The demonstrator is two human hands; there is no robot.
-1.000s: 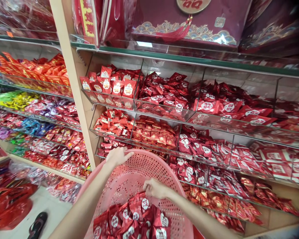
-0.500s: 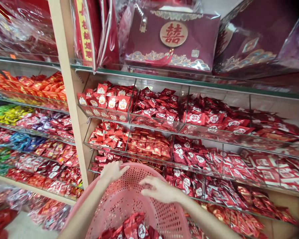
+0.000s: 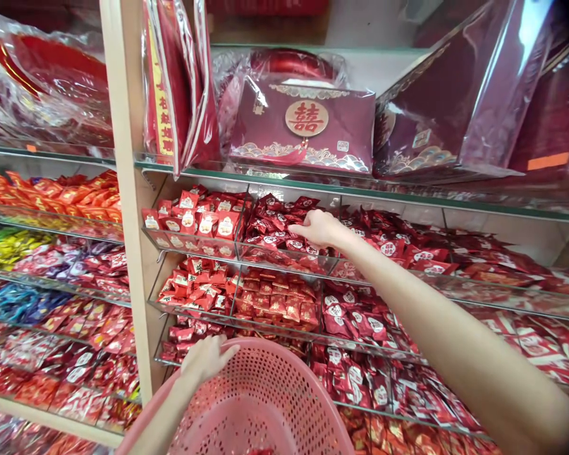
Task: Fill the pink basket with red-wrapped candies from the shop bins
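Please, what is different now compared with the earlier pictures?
The right hand has moved up and away from inside the pink basket to the dark red packets in the upper row of bins; whether it grips one cannot be told. The view has tilted upward, leaving the basket's contents mostly out of sight. The left hand stays on the basket's rim.
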